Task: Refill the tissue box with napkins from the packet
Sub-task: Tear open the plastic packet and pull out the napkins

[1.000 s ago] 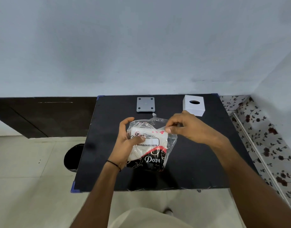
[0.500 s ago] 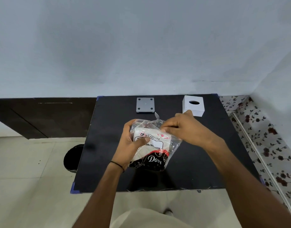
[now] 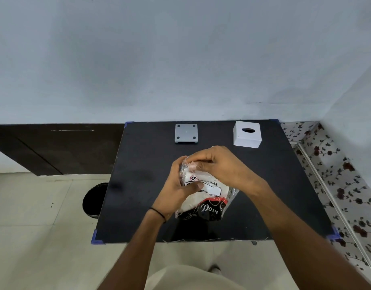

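A clear plastic napkin packet (image 3: 207,197) with white napkins and a black and red printed band is held above the middle of the black table (image 3: 142,185). My left hand (image 3: 176,189) grips the packet's left side, thumb across its label. My right hand (image 3: 220,164) lies over the packet's top end, its fingers curled on the plastic there. A white cube tissue box (image 3: 247,135) with an oval slot in its top stands at the table's back right, apart from both hands.
A flat grey square plate (image 3: 186,133) with four holes lies at the back middle of the table. A black round bin (image 3: 94,200) stands on the tiled floor left of the table. A wall runs close behind, and a flowered surface (image 3: 335,174) lies to the right.
My right hand has moved left from the packet's upper right edge onto its top end, covering the plastic flap. The packet has tipped slightly; my left hand keeps its grip.
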